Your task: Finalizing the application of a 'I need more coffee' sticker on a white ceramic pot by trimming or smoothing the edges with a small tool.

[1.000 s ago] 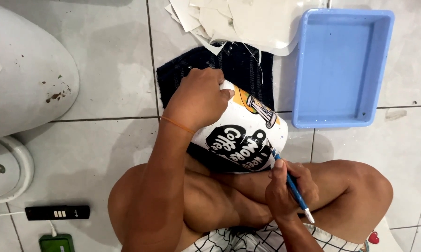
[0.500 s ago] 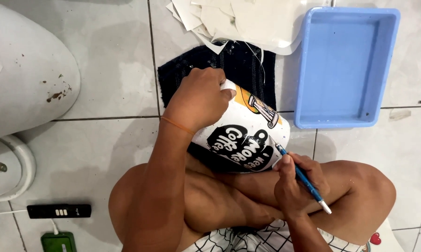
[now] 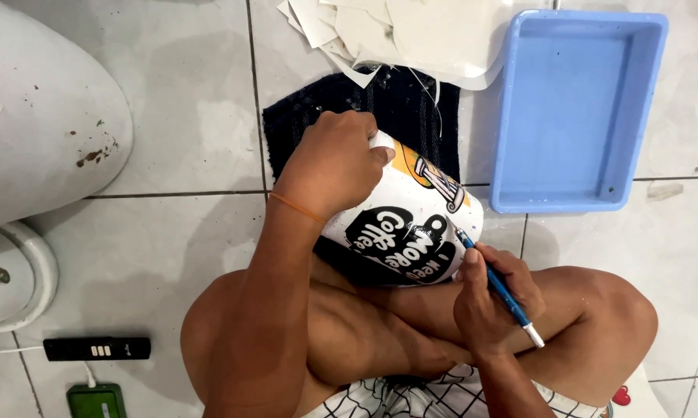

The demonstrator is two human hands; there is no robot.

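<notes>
1. At the far left a pale rounded fixture [image 3: 39, 116] with brown specks filled the corner, and below it a black strip-shaped device [image 3: 96, 348] and a green phone [image 3: 95, 401] lay on the tiled floor [image 3: 179, 139].
2. The left hand [image 3: 330, 166] rested on top of a white mug [image 3: 411, 213], its fingers curled together over the rim and upper wall, clamped on it.
3. The mug lay tilted on its side over a dark mat [image 3: 399, 104], just above the person's crossed legs, touching the left hand and met by the tool tip at its lower right.
4. It looked glossy and white, with a large black printed patch of lettering and a small orange-and-black picture near the rim — the print appeared whole, without visible gaps.
5. The right hand [image 3: 492, 298] held a thin blue craft knife [image 3: 496, 286] in a pen grip, fingers closed tightly round the shaft, its point touching the edge of the black patch.
6. Judged from this, the tip could skid on the slick curved wall and scratch the print, or run toward the bare leg below, if the mug rolled under a loose hold.
7. Above lay a heap of white sheets [image 3: 411, 31]; at the right stood a blue plastic tray [image 3: 504, 116], near but apart from the mug.
</notes>
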